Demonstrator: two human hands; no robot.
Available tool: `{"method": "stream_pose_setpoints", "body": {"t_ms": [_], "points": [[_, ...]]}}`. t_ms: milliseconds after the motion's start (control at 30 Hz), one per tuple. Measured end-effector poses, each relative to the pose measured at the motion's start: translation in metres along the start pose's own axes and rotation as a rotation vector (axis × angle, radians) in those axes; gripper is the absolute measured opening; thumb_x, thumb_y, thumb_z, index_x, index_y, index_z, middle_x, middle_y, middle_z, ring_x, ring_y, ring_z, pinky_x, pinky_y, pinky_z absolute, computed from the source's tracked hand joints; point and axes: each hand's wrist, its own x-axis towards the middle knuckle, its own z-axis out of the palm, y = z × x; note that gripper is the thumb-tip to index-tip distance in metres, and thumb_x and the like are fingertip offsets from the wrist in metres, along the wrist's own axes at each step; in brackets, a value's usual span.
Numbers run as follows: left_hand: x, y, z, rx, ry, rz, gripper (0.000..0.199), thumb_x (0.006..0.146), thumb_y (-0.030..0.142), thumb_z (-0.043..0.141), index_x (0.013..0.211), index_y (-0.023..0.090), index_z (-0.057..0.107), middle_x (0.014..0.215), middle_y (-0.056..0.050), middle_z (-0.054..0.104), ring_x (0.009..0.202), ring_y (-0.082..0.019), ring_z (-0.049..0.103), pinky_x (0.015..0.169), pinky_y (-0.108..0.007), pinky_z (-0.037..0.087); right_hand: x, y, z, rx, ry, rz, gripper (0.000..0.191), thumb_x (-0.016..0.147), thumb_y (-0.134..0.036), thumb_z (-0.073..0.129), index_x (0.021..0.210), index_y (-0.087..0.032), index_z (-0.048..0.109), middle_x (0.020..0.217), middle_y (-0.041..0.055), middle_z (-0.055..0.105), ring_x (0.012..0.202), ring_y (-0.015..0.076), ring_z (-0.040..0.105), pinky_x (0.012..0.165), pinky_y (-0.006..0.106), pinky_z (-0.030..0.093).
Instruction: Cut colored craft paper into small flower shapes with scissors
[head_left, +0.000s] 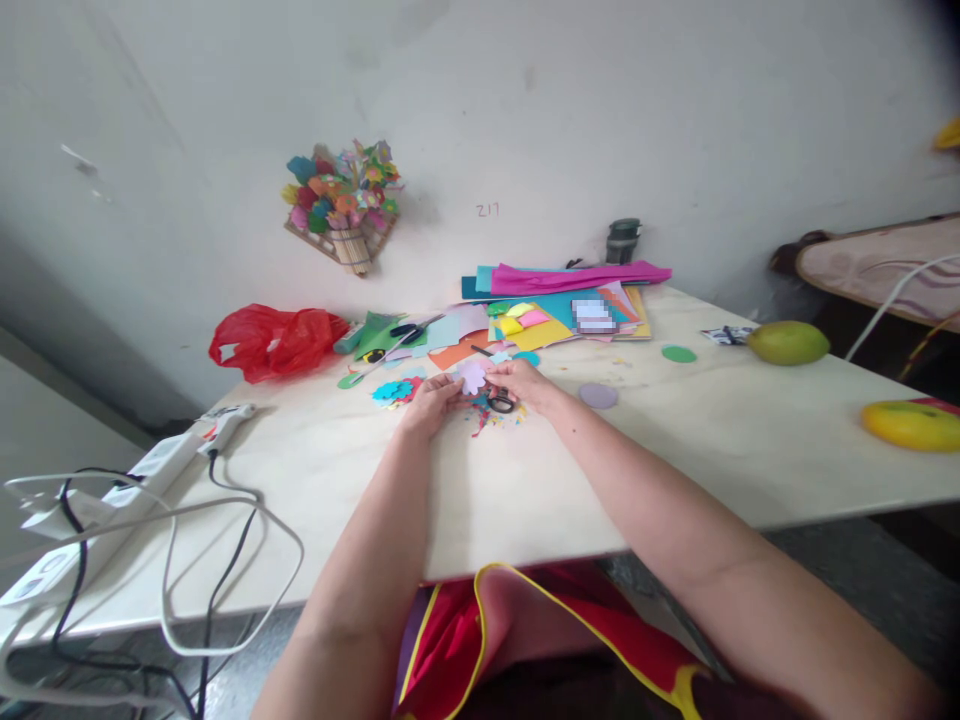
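Between my two hands is a pale lilac paper flower (pixel 472 376) with a scalloped edge. The fingers of my left hand (pixel 436 400) pinch its left side, and those of my right hand (pixel 520 383) pinch its right side. Just under my right hand lie scissors with dark handles (pixel 501 402), partly hidden. Tiny paper scraps (pixel 487 420) are scattered below the flower. Blue scalloped paper cutouts (pixel 393 392) lie left of my left hand, with a red one partly behind them. A lilac paper circle (pixel 598 396) rests to the right of my right hand.
Coloured paper sheets (pixel 555 333) are piled at the back. A red plastic bag (pixel 274 342) sits at the back left. A power strip (pixel 112 515) with looping cables occupies the left edge. Mangoes (pixel 787 343) lie on the right. Paper flowers (pixel 345 195) hang on the wall.
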Motion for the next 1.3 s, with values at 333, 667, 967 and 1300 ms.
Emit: {"method": "stream_pose_setpoints", "body": {"t_ms": [333, 667, 967, 1300], "points": [[-0.0013, 0.0002, -0.0003, 0.003, -0.005, -0.002, 0.019, 0.068, 0.020, 0.076, 0.074, 0.013, 0.059, 0.067, -0.005, 0.069, 0.062, -0.016, 0.067, 0.059, -0.025, 0.053, -0.0022, -0.0018, -0.0013, 0.114, 0.011, 0.004, 0.006, 0.079, -0.015, 0.066, 0.075, -0.011, 0.069, 0.068, 0.0050, 0.069, 0.046, 0.0072, 0.057, 0.030, 0.014, 0.022], [-0.0029, 0.0021, 0.0005, 0.033, -0.021, -0.013, 0.023, 0.066, 0.023, 0.078, 0.074, 0.013, 0.059, 0.064, -0.004, 0.066, 0.066, -0.018, 0.068, 0.060, -0.027, 0.053, -0.0042, -0.0053, -0.0042, 0.117, -0.023, 0.001, 0.010, 0.075, -0.012, 0.065, 0.066, -0.010, 0.067, 0.063, 0.0052, 0.069, 0.044, 0.0069, 0.056, 0.028, 0.013, 0.023], [-0.0008, -0.0007, -0.0036, 0.022, -0.059, -0.007, 0.026, 0.064, 0.026, 0.080, 0.073, 0.013, 0.059, 0.064, -0.004, 0.067, 0.064, -0.018, 0.068, 0.061, -0.027, 0.053, -0.0009, -0.0005, -0.0092, 0.122, -0.092, -0.019, 0.010, 0.076, -0.014, 0.064, 0.068, -0.009, 0.069, 0.062, 0.0061, 0.069, 0.044, 0.0074, 0.056, 0.029, 0.013, 0.024], [0.0007, -0.0015, -0.0047, 0.040, -0.045, -0.030, 0.025, 0.065, 0.026, 0.079, 0.072, 0.013, 0.060, 0.065, -0.005, 0.068, 0.064, -0.018, 0.068, 0.062, -0.027, 0.054, -0.0008, -0.0010, -0.0032, 0.005, -0.031, -0.125, 0.046, 0.071, -0.005, 0.066, 0.115, -0.014, 0.063, 0.054, -0.0050, 0.061, 0.044, 0.0072, 0.055, 0.041, 0.014, 0.038]]}}
